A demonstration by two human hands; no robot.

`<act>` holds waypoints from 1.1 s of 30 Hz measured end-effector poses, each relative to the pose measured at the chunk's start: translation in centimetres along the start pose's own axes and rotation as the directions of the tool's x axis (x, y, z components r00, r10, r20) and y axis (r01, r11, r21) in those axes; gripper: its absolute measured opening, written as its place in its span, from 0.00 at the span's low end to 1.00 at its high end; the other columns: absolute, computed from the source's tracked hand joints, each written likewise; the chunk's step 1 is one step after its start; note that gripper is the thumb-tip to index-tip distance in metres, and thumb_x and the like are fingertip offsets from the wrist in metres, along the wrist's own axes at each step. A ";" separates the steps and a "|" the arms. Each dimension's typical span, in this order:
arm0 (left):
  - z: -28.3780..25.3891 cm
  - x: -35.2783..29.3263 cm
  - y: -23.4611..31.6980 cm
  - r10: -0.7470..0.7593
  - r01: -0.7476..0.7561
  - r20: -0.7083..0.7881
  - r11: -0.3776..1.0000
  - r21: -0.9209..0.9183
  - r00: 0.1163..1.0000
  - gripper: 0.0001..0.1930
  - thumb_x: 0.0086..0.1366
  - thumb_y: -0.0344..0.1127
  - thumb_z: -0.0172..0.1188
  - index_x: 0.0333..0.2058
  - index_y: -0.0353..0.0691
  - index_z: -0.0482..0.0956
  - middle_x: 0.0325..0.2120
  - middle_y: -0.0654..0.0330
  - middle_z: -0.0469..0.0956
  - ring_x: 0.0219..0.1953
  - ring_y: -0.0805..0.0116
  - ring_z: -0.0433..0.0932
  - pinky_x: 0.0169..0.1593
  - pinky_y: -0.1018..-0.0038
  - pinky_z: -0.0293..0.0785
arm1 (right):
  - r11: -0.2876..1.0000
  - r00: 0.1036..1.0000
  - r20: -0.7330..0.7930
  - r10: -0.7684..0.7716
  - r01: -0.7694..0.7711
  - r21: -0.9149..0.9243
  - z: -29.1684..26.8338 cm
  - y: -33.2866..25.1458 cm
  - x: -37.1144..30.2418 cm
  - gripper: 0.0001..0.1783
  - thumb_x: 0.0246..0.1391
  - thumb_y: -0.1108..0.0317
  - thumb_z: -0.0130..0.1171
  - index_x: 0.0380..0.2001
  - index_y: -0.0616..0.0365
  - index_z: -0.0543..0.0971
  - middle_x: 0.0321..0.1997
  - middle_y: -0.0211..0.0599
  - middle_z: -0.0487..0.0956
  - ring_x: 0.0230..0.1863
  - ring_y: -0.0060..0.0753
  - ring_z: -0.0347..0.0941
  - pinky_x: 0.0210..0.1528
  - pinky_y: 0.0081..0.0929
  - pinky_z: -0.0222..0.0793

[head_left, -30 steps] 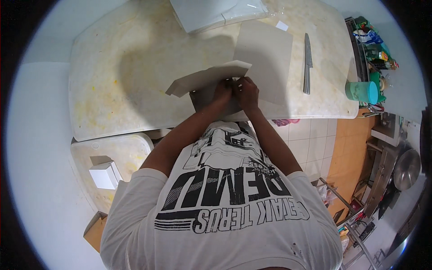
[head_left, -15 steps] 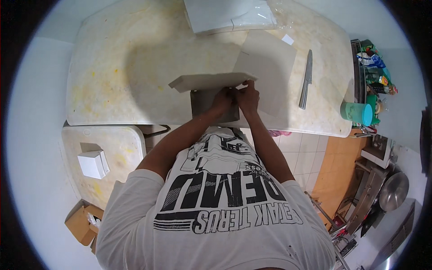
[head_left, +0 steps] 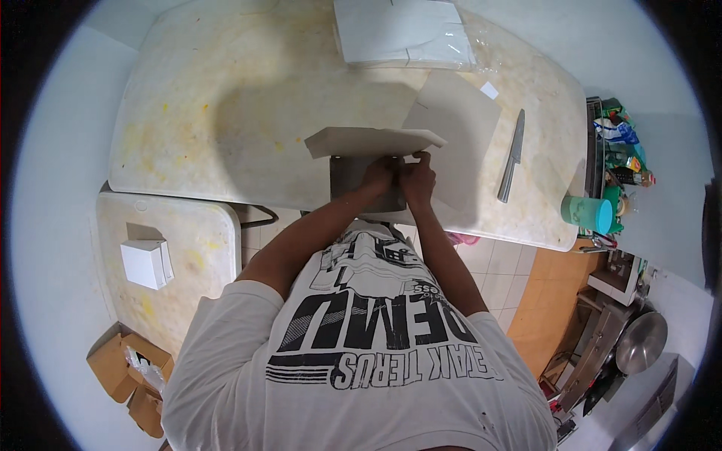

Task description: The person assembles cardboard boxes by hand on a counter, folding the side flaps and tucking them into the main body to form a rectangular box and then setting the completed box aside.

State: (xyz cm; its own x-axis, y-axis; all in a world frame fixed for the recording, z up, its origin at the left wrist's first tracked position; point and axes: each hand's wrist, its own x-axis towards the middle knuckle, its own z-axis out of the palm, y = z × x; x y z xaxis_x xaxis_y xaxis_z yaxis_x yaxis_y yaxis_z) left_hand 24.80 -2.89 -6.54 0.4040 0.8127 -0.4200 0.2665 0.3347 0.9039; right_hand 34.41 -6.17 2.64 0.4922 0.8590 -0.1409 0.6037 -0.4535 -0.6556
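Head view, one entry: gray paperboard carton, part-folded, located at the near edge of the large stained table, directly before the person. Long far flap stands raised, tilted, not lying shut.

Left hand: inside the carton's outline, fingers bent toward the right far corner; fingertips hidden, so whether they pinch the board cannot be told.

Right hand: at the same corner, just beside the left, fingers curled and apparently closed on the board edge below the flap.

Step in hand, as judged: working a fold or tab at that right far corner. Next move appears to call for steadying the wall with one hand while the other presses the corner home, without creasing the raised flap.

Adjacent stock: flat gray board sheet, right of the carton; white sheet stack in clear plastic, far side; steel knife, to the right, untouched; small white box, on the lower-left side table.
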 end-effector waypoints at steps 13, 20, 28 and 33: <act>-11.2 -6.1 5.2 -0.027 0.288 -0.369 0.682 0.673 0.929 0.16 0.56 0.48 0.51 0.35 0.44 0.76 0.32 0.49 0.77 0.37 0.49 0.76 0.39 0.58 0.72 | 0.974 0.993 0.105 -0.060 0.082 -0.210 0.9 2.5 1.9 0.12 0.43 0.61 0.57 0.30 0.56 0.77 0.26 0.44 0.78 0.33 0.48 0.75 0.37 0.41 0.70; -13.1 -3.1 3.2 0.159 0.110 -0.243 0.575 0.810 0.957 0.16 0.58 0.47 0.50 0.37 0.44 0.76 0.35 0.50 0.77 0.38 0.50 0.76 0.39 0.59 0.73 | 0.959 0.987 0.154 -0.035 0.077 -0.272 -0.6 0.2 2.6 0.16 0.46 0.54 0.55 0.28 0.57 0.78 0.31 0.46 0.78 0.37 0.48 0.75 0.39 0.40 0.70; -12.3 -2.5 6.3 -0.132 0.093 -0.058 0.275 0.957 0.990 0.17 0.54 0.43 0.54 0.41 0.42 0.75 0.39 0.50 0.76 0.42 0.53 0.75 0.43 0.62 0.73 | 0.977 0.994 -0.074 -0.081 0.094 0.190 -3.1 0.3 4.4 0.24 0.42 0.49 0.62 0.33 0.61 0.76 0.33 0.49 0.78 0.38 0.49 0.75 0.43 0.37 0.69; -13.3 -3.6 5.7 -0.146 0.258 -0.225 0.738 0.624 0.963 0.22 0.52 0.40 0.59 0.44 0.35 0.72 0.39 0.48 0.75 0.42 0.58 0.75 0.44 0.69 0.72 | 0.993 0.949 0.301 -0.097 0.074 0.088 -3.9 -0.2 8.0 0.29 0.40 0.56 0.65 0.42 0.66 0.73 0.33 0.49 0.78 0.34 0.39 0.76 0.38 0.32 0.70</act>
State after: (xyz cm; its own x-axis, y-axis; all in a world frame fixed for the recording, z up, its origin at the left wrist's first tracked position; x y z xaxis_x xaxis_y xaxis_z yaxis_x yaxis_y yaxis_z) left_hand 13.20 2.42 1.18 0.1534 0.8414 -0.5182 0.8467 0.1585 0.5080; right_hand 40.69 -0.14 4.51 0.2193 0.9305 -0.2934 0.5813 -0.3661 -0.7267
